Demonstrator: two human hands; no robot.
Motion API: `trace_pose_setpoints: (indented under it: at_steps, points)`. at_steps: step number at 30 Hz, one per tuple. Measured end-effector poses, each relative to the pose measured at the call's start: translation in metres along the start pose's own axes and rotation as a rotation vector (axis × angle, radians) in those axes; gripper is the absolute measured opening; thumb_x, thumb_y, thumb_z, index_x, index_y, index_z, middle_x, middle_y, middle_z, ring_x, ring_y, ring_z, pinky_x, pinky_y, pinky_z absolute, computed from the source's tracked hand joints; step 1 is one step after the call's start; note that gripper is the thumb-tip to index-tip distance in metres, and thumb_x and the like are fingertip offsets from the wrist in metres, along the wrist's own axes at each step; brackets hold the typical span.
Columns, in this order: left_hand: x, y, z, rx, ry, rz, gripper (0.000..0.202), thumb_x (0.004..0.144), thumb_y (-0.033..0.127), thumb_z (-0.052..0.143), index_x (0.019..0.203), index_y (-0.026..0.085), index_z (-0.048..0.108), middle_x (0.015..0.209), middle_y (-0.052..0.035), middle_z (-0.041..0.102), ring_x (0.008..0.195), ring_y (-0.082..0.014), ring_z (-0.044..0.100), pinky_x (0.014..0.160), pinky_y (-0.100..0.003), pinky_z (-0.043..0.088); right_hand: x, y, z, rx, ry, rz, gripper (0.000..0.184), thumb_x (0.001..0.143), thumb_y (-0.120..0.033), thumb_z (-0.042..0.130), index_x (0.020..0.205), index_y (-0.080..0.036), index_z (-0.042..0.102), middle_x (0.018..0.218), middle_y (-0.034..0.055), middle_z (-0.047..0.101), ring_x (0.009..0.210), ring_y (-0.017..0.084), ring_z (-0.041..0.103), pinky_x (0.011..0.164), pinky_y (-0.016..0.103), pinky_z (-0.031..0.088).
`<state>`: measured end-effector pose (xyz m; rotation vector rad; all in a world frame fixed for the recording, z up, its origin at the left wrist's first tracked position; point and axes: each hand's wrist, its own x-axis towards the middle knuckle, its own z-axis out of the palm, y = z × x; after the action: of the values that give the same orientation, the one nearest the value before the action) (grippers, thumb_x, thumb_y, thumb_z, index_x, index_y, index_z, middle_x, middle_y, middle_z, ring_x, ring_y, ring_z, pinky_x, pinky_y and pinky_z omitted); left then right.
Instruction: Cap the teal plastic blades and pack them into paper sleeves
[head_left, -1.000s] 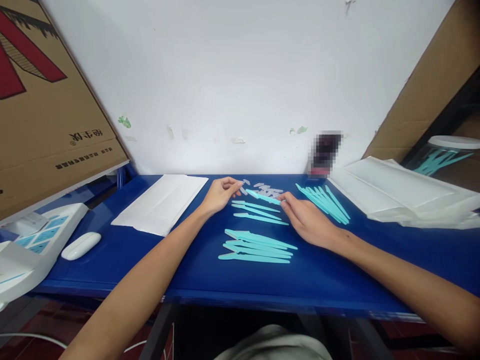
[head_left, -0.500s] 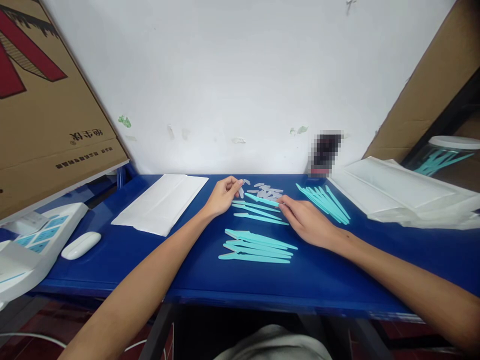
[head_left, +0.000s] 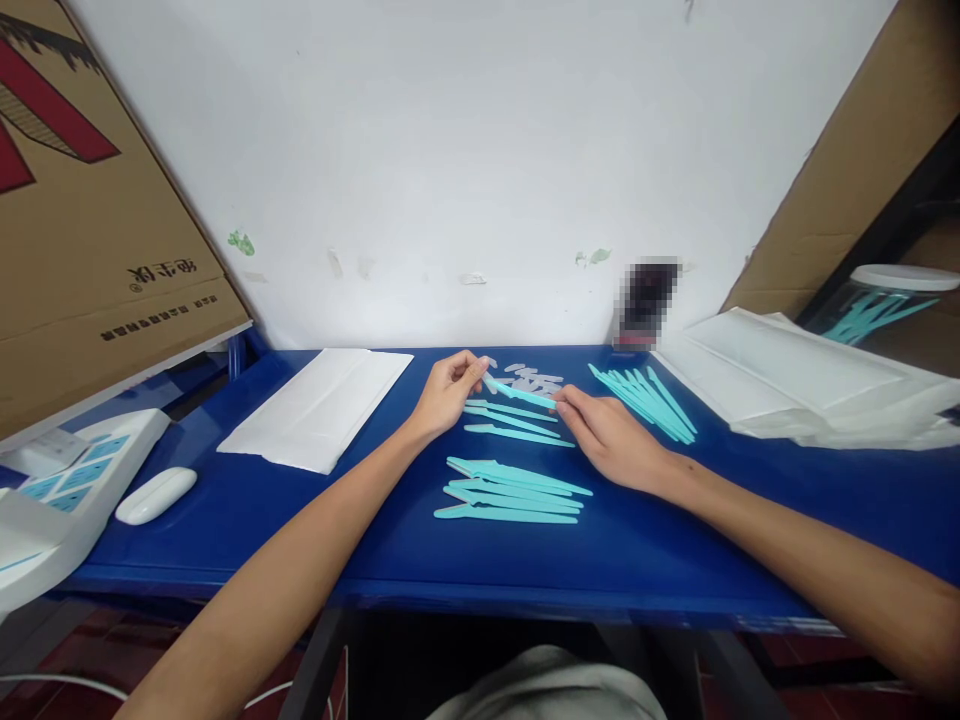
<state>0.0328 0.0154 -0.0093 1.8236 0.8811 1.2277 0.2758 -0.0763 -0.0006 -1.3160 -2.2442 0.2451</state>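
My right hand (head_left: 611, 430) pinches the handle end of a teal eyebrow razor (head_left: 529, 396) and holds it above the table. The razor's blade end reaches my left hand (head_left: 448, 393), whose fingers are closed on a small clear blade cap (head_left: 490, 366). Whether the blade is inside the cap I cannot tell. Behind the held razor lies a heap of loose clear caps (head_left: 536, 380). Just nearer to me are a few more razors (head_left: 517, 433), and closer still a stack of several razors (head_left: 517, 492). Another fan of razors (head_left: 645, 402) rests right of my right hand.
A white paper sheet or envelope (head_left: 319, 410) lies at left, near a white oval case (head_left: 157, 495) and a white tray-like item (head_left: 97, 465). White bags (head_left: 810, 380) and a lidded jar with razors (head_left: 877, 305) stand right. Cardboard (head_left: 90, 250) leans left.
The held razor has moved slightly left, so its blade end now meets the cap at my left fingers. The view has shifted a little; the other razors lie as before.
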Motion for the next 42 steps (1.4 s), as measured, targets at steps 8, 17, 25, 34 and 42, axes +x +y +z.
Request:
trace_pose_setpoints:
  at_steps: [8, 17, 25, 34, 42]
  points:
    - [-0.002, 0.006, -0.001, 0.171, -0.146, 0.069, 0.047, 0.094, 0.057, 0.052, 0.076, 0.017, 0.068, 0.079, -0.0029, 0.064, 0.076, -0.0166, 0.058, 0.074, -0.028, 0.044, 0.002, 0.002, 0.000, 0.013, -0.005, -0.012, 0.030, 0.106, -0.037, 0.027, 0.099, -0.022, 0.052, 0.070, -0.0006, 0.057, 0.060, 0.018, 0.053, 0.061, 0.030, 0.035]
    - [0.014, -0.026, -0.026, 0.777, -0.154, 0.108, 0.048, 0.103, 0.043, 0.032, 0.130, 0.021, 0.065, 0.128, -0.0097, 0.068, 0.117, -0.0284, 0.057, 0.105, -0.043, 0.039, 0.001, -0.006, 0.005, -0.155, -0.208, -0.179, 0.037, 0.104, -0.035, 0.035, 0.098, -0.020, 0.068, 0.082, 0.0062, 0.070, 0.071, 0.019, 0.061, 0.064, 0.031, 0.041]
    - [0.018, -0.019, -0.011, 0.698, -0.420, 0.090, 0.055, 0.105, 0.049, 0.021, 0.150, 0.031, 0.045, 0.155, -0.0034, 0.047, 0.148, -0.0272, 0.033, 0.119, -0.048, 0.020, 0.004, -0.010, 0.008, -0.361, -0.114, -0.284, 0.033, 0.101, -0.033, 0.043, 0.094, -0.017, 0.071, 0.088, 0.0096, 0.069, 0.076, 0.021, 0.061, 0.067, 0.032, 0.043]
    - [0.019, -0.023, -0.043, 1.002, -0.263, 0.076, 0.043, 0.099, 0.038, 0.038, 0.122, 0.023, 0.071, 0.122, -0.0110, 0.073, 0.112, -0.0317, 0.067, 0.102, -0.043, 0.040, -0.005, -0.017, -0.004, -0.149, -0.278, -0.368, 0.026, 0.099, -0.033, 0.050, 0.099, -0.020, 0.073, 0.092, 0.0059, 0.065, 0.077, 0.017, 0.060, 0.068, 0.030, 0.043]
    - [0.017, -0.040, -0.080, 0.991, -0.064, -0.014, 0.024, 0.084, 0.032, 0.059, 0.093, 0.024, 0.080, 0.095, -0.0117, 0.077, 0.090, -0.0313, 0.069, 0.085, -0.039, 0.050, -0.005, -0.015, -0.009, -0.082, -0.319, -0.357, 0.029, 0.100, -0.037, 0.051, 0.101, -0.020, 0.075, 0.091, 0.0059, 0.067, 0.078, 0.017, 0.062, 0.069, 0.031, 0.044]
